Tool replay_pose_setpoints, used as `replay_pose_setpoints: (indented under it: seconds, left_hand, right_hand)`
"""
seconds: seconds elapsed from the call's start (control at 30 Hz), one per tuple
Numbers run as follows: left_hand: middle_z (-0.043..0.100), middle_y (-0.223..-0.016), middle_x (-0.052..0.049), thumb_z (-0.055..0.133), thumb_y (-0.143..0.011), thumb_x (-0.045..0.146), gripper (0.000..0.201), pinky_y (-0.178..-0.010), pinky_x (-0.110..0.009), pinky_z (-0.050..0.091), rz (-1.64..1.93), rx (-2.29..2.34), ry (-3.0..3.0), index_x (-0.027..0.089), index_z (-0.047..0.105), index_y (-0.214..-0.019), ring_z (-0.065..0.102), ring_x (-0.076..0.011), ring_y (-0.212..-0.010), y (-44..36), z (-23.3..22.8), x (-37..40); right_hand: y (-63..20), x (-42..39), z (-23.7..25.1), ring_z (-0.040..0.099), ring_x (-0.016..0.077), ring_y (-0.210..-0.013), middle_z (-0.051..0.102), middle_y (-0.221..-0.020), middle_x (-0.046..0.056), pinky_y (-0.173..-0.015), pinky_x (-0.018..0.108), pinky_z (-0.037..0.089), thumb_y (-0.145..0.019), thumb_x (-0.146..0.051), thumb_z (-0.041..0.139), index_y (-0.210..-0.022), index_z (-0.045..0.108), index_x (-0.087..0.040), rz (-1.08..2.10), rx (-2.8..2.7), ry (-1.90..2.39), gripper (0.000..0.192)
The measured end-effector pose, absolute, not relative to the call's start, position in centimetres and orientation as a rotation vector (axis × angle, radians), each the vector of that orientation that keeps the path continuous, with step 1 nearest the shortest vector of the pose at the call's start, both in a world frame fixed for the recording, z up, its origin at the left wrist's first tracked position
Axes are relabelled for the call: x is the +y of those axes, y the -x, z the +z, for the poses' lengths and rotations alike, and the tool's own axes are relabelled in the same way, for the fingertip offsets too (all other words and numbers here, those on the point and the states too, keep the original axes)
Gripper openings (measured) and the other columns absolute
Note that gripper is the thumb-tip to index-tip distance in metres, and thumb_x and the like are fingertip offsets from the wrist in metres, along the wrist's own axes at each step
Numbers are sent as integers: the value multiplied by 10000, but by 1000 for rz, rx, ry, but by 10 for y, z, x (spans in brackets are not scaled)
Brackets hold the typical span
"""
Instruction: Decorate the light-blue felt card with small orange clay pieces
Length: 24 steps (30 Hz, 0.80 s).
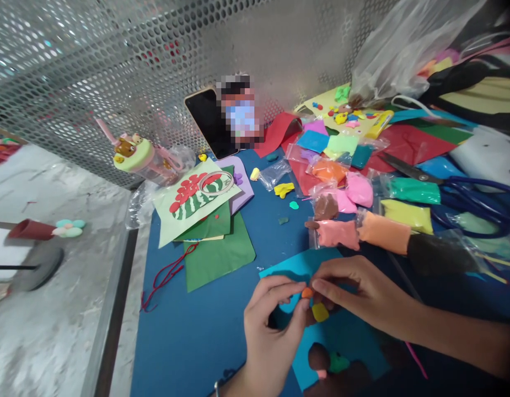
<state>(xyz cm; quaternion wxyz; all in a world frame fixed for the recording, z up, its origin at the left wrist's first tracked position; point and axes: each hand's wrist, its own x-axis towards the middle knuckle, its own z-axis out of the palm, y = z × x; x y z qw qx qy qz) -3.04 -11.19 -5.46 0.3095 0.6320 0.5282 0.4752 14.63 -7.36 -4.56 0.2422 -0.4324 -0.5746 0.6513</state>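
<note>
My left hand (271, 325) and my right hand (362, 295) meet above a light blue paper sheet (349, 336) on the dark blue table (197, 336). Their fingertips pinch a small orange clay piece (306, 293) between them. A yellow clay piece (320, 312) sits just under it, near my right thumb. On the same sheet, closer to me, lie brown, green and pink clay bits (333, 364). Bags of coloured clay (362, 220) lie just beyond my hands.
Green paper sheets (217, 248) with a red and green craft picture (194, 198) and a red string (166, 275) lie at left. A phone (211, 124) leans on the perforated metal wall. Blue-handled scissors (457, 184), coloured papers and a plastic bag (399, 49) crowd the right. A pink bottle (145, 157) lies at back left.
</note>
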Motion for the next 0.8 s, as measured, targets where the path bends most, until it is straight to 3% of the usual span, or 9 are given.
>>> replay_pose_setpoints:
  seconds: [0.2, 0.4, 0.63, 0.8]
  left_hand:
    - [670, -815, -9, 694, -767, 148, 147, -617, -198, 536, 1261, 1434, -1735, 225, 709, -892, 635, -112, -717, 31, -56, -113]
    - [657, -829, -2, 699, -750, 117, 180, -669, -216, 542, 1302, 1358, -1867, 218, 686, -899, 644, -109, -735, 29, -55, -114]
    - [660, -845, -12, 705, -751, 140, 199, -657, -229, 543, 1289, 1389, -1864, 226, 682, -930, 643, -124, -755, 31, -55, -113]
    - [657, -827, -9, 717, -765, 195, 131, -656, -229, 544, 1262, 1423, -1845, 224, 699, -891, 642, -120, -737, 32, -56, -111]
  right_hand:
    - [-144, -77, -39, 664, 171, -709, 693, -767, 32, -587, 231, 513, -861, -381, 615, -838, 685, -196, 1717, -1602, 1224, 199]
    - [-145, -79, -36, 595, 148, -651, 664, -739, 27, -582, 239, 459, -844, -370, 618, -829, 693, -189, 1575, -1837, 1215, 197]
    - [-147, -76, -45, 655, 152, -716, 693, -811, 38, -584, 207, 508, -924, -417, 524, -969, 728, -213, 1720, -1751, 1188, 292]
    - [-146, -75, -45, 667, 151, -704, 716, -772, 25, -634, 208, 525, -915, -412, 558, -866, 741, -206, 1741, -1781, 1129, 280]
